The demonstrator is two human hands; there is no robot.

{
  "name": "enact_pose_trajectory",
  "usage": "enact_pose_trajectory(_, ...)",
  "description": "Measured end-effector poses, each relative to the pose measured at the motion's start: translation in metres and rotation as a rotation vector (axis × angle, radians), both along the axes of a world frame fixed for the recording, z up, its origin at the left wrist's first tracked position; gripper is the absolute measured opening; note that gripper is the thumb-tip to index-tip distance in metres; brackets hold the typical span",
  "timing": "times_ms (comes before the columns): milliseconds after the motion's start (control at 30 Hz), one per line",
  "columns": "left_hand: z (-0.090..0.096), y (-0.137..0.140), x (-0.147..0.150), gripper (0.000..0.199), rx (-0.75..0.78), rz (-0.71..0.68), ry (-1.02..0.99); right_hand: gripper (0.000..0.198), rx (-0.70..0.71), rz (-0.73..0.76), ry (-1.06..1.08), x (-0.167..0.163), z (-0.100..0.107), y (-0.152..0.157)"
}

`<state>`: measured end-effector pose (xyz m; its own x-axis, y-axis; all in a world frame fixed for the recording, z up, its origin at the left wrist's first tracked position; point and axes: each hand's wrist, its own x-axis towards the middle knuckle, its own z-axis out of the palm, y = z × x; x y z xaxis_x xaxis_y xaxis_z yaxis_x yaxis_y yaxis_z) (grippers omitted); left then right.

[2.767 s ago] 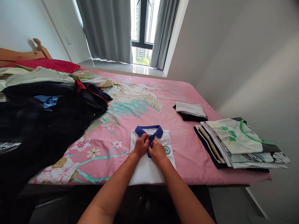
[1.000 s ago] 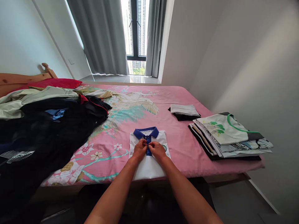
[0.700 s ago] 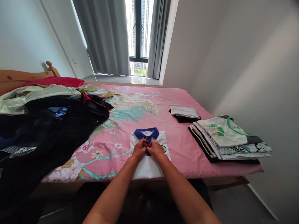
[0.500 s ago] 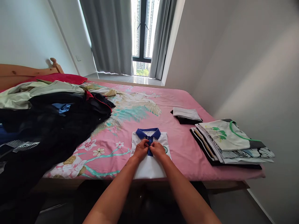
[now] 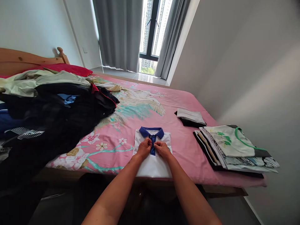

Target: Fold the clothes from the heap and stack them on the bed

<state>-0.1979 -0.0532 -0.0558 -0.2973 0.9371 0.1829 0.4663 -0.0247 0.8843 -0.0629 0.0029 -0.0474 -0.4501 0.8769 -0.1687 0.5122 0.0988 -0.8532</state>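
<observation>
A white polo shirt (image 5: 153,167) with a blue collar lies folded, front up, at the near edge of the bed. My left hand (image 5: 144,147) pinches the left side of its blue button placket, just under the collar. On the other side of the placket, my right hand (image 5: 162,148) pinches the cloth with thumb and fingers. The fingertips of both hands are close together, and the button between them is too small to make out. Part of a round green badge shows beside my right hand.
A stack of folded shirts (image 5: 243,142) stands on the bed at the right, with a smaller folded pile (image 5: 191,115) behind it. Loose dark clothes (image 5: 67,122) are heaped at the left. The pink bedsheet (image 5: 180,153) surrounds the shirt.
The view has tilted and shifted slightly. Both hands stay at the placket, with their fingertips slightly farther apart; my right hand now covers more of the badge.
</observation>
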Motion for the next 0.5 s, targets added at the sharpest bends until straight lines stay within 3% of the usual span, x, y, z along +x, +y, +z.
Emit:
enact_pose_trajectory(300, 0.0018, -0.0006, -0.0002, 0.016, -0.019, 0.000, 0.017, 0.016, 0.208, -0.001, -0.134, -0.0026, 0.0049, -0.0019)
enact_pose_trajectory(500, 0.0032, 0.0026, -0.0017, 0.021, -0.030, 0.013, -0.031, 0.010, 0.256, -0.010, -0.199, -0.0048, 0.0039, -0.0034)
